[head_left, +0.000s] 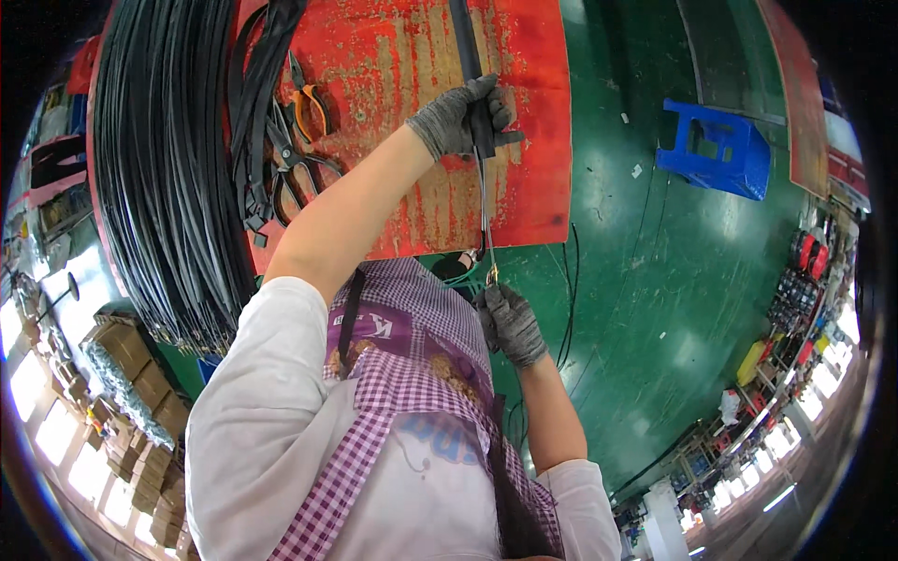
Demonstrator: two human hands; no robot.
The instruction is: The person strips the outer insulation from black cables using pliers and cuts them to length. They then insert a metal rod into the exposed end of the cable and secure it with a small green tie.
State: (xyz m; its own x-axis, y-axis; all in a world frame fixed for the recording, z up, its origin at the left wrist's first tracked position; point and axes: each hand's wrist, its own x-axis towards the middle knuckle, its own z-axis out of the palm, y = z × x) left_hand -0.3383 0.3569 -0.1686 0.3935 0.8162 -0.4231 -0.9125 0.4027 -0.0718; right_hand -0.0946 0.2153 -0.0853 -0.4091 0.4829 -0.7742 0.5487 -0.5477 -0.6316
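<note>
we see left hand [465, 120], grey-gloved, gripping black sleeve [465, 42] on red table [533, 112]. right hand [510, 323] closed on thin wire [485, 215] running from sleeve. scissors [295, 164], orange pliers [309, 105], black strip bundle [168, 168] left; blue stool [716, 150] on green floor [655, 280].

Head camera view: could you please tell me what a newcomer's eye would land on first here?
First, the worn red table at top centre, where the gloved left hand grips a black strip. A thin metal rod runs from it down to the gloved right hand near the table's edge. A big bundle of black strips fills the left, and a blue stool stands on the green floor.
</note>
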